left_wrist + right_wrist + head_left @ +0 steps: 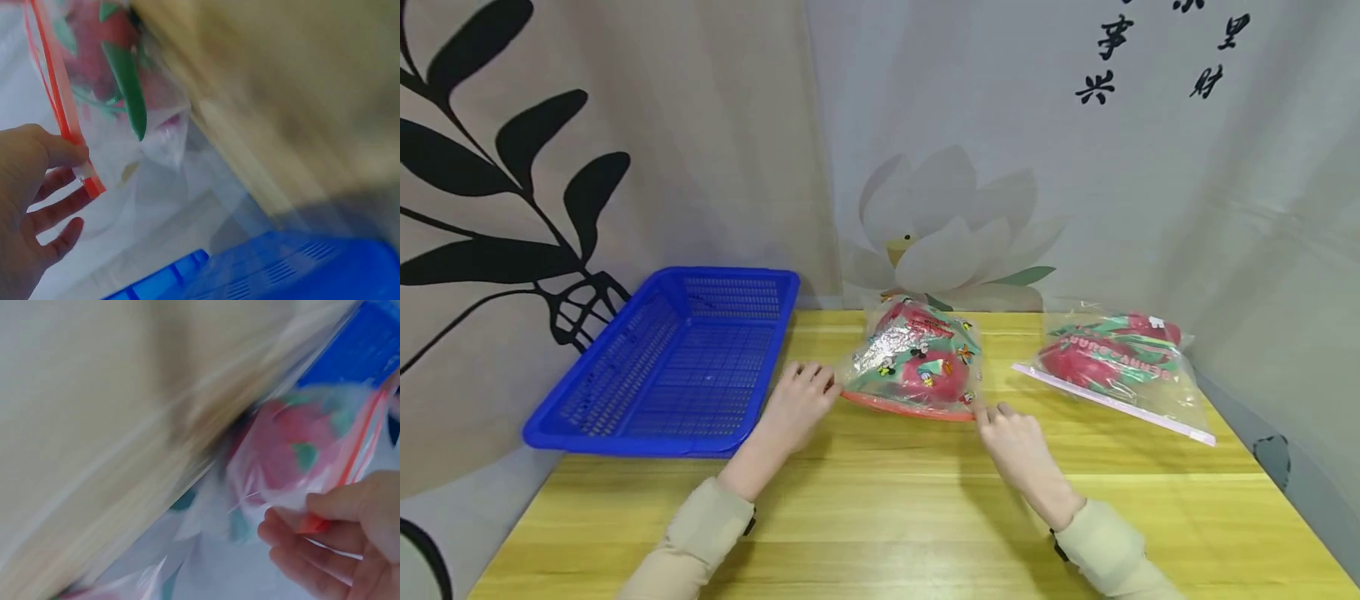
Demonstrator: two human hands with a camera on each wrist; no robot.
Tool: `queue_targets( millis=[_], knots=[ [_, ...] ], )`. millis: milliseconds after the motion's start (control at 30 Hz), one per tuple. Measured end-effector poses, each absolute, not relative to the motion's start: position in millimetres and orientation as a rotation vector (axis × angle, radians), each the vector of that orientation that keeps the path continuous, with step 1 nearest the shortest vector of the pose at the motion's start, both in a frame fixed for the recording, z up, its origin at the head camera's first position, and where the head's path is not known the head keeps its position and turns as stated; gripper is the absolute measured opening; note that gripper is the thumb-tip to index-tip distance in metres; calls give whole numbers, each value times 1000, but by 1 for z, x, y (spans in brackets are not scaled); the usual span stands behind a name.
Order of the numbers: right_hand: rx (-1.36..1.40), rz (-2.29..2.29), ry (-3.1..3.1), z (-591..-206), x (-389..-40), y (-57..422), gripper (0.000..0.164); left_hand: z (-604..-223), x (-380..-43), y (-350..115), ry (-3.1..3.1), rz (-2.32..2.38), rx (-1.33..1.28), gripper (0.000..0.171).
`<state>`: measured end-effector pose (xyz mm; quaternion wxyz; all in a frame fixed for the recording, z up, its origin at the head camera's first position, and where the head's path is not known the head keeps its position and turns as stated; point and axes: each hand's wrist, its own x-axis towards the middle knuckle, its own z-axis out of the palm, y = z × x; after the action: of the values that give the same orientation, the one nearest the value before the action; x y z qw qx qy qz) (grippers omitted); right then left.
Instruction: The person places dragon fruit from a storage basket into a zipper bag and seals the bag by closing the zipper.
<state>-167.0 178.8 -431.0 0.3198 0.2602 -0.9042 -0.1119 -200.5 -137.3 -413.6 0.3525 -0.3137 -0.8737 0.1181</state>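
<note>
A clear zip bag (917,358) printed with small cartoon figures is at the middle of the table, its red zip edge (906,406) facing me. Inside are red, round fruit-like things with green leaf tips (128,87). My left hand (801,397) pinches the left end of the zip edge between thumb and fingers. At the other end, my right hand (1011,437) pinches the red strip, thumb (334,503) on the near side. The strip is stretched between both hands.
A blue plastic basket (760,367) with slotted walls stands to the left, close to my left hand. On the right lies a second clear bag (1183,400) with a pale pink zip edge and similar red and green contents. A printed curtain (962,83) hangs behind the table.
</note>
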Motion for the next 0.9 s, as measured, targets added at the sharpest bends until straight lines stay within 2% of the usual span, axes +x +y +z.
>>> queue_targets(
  millis=[167, 400, 500, 633, 733, 800, 900],
  knots=[
    [660, -304, -2419, -429, -178, 198, 23, -433, -181, -129, -2256, 279, -864, 15],
    [642, -248, -2451, -431, -179, 208, 23, -443, -168, -132, -2219, 233, -908, 26],
    [610, -212, -2389, -430, -172, 203, 26, -442, -167, -138, -2213, 217, -885, 24],
    [612, -145, -2296, -425, -160, 181, 55, -440, -168, -143, -2211, 206, -890, 20],
    [716, -80, -2205, -425, -156, 154, 76, -439, -169, -144, -2218, 241, -925, 22],
    [827, -57, -2121, -427, -157, 133, 74, -440, -169, -145, -2219, 274, -947, 23],
    [978, -61, -2010, -432, -162, 105, 60, -441, -169, -145, -2193, 283, -958, 23]
  ],
)
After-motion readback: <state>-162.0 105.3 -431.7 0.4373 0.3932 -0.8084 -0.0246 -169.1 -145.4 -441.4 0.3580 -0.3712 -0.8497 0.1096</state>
